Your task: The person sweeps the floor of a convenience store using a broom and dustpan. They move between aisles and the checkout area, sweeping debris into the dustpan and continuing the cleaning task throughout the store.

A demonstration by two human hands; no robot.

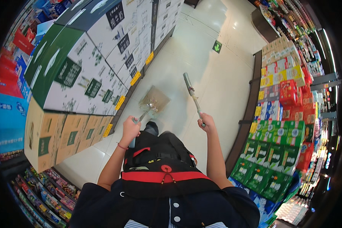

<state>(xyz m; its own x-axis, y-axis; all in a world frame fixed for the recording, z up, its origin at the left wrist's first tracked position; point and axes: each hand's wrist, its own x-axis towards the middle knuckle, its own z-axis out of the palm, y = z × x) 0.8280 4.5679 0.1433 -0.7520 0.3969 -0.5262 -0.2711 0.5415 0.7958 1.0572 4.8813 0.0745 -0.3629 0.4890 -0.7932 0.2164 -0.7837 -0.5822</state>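
Observation:
My left hand is closed around the handle of a long-handled dustpan, whose pan hangs in front of my feet at the left of the aisle. Small bits of litter lie in the pan. In my right hand is a long stick-like tool, held near its grip; it points forward and slightly left over the floor. Its far part is a grey-green cylinder, with something wrapped below it. The kind of tool cannot be told. The two tools are apart.
Stacked milk cartons line the aisle's left side, with yellow price tags at their foot. Boxed goods stand on a low dark platform at the right. A green arrow sticker marks the tiled floor ahead. Snack shelves are at the lower left.

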